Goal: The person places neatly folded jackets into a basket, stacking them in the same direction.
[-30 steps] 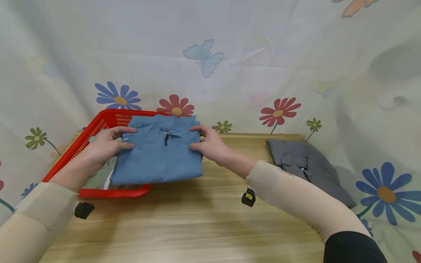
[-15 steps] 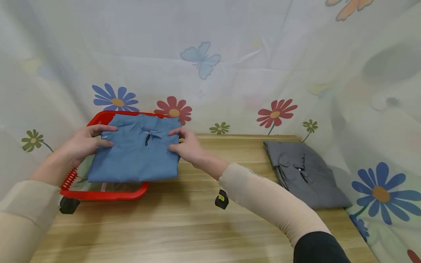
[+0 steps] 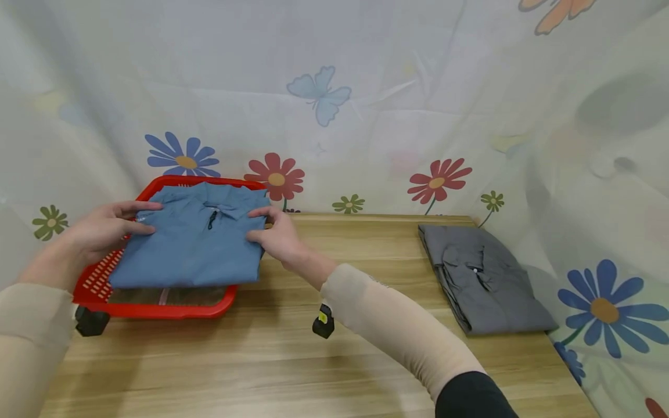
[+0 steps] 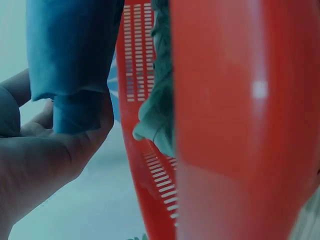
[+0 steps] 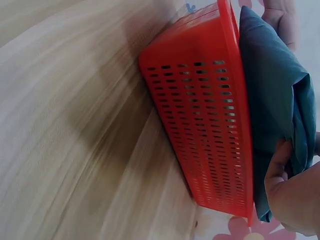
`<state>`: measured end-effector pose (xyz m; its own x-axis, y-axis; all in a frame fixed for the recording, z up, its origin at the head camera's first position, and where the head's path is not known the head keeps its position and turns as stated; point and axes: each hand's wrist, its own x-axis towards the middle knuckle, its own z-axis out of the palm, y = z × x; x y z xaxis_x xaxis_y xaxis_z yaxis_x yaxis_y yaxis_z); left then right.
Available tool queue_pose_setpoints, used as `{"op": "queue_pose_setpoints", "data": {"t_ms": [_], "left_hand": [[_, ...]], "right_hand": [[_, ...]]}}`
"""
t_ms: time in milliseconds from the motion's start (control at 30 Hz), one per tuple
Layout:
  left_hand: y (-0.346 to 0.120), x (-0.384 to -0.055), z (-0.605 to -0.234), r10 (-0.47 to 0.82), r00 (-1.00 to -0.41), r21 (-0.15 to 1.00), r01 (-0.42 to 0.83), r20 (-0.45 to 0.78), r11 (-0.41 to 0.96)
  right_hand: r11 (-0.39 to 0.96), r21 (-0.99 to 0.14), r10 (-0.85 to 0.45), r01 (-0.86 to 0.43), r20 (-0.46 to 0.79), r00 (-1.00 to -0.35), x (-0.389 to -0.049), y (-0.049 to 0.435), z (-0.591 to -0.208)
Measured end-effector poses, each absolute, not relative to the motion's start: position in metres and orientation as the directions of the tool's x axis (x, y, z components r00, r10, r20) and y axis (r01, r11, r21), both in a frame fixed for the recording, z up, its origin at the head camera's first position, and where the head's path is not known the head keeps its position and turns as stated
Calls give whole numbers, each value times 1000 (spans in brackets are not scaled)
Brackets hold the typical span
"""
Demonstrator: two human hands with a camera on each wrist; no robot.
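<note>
A folded blue shirt point(image 3: 190, 244) with a short black zip pull spans the top of a red plastic basket point(image 3: 172, 310). My left hand point(image 3: 107, 229) pinches the shirt's left side between thumb and fingers; the left wrist view shows this hand point(image 4: 55, 150) around the blue fabric, beside the basket wall point(image 4: 225, 120). My right hand point(image 3: 279, 235) pinches the right side. In the right wrist view the shirt point(image 5: 272, 85) lies along the basket's rim, with the right thumb on the folded edge. Greenish cloth point(image 4: 160, 110) shows inside the basket.
A folded grey garment point(image 3: 486, 278) with a zip lies at the right of the wooden table point(image 3: 313, 371). A flower-printed curtain point(image 3: 366, 145) rises behind the table and down both sides.
Both hands have carried the blue shirt leftward, from partly beside the basket to over it. The view has shifted slightly. The grey garment stays in place.
</note>
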<state>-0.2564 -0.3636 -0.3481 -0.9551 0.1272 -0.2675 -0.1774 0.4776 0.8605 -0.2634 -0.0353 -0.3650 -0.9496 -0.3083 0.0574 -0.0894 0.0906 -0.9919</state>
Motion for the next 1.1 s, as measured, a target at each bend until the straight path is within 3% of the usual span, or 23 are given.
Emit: {"op": "queue_pose_setpoints", "data": {"t_ms": [267, 1100], "left_hand": [[-380, -256, -354, 135, -946, 863, -202, -294, 462], [-396, -255, -351, 122, -933, 854, -251, -340, 456]], "right_hand": [[27, -997, -297, -72, 61, -953, -262, -49, -376], [62, -998, -282, -15, -3, -959, -257, -63, -384]]}}
